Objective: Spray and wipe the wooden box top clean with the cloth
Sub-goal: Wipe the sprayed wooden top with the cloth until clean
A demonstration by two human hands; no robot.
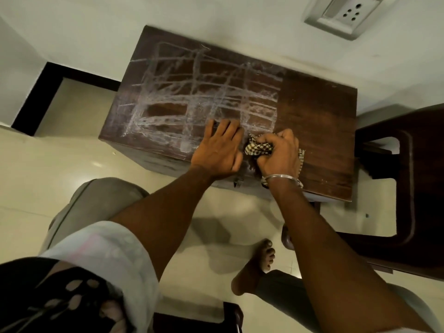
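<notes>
The dark wooden box stands on the floor against the wall. White chalky scribbles cover the left and middle of its top; the right third shows plain brown wood. My right hand is closed around a bunched checked cloth, pressing it on the top near the front edge. My left hand lies flat on the box top just left of the cloth, fingers spread. No spray bottle is in view.
A dark plastic chair stands close to the right of the box. A wall socket sits above on the white wall. My bare foot rests on the pale tiled floor below the box.
</notes>
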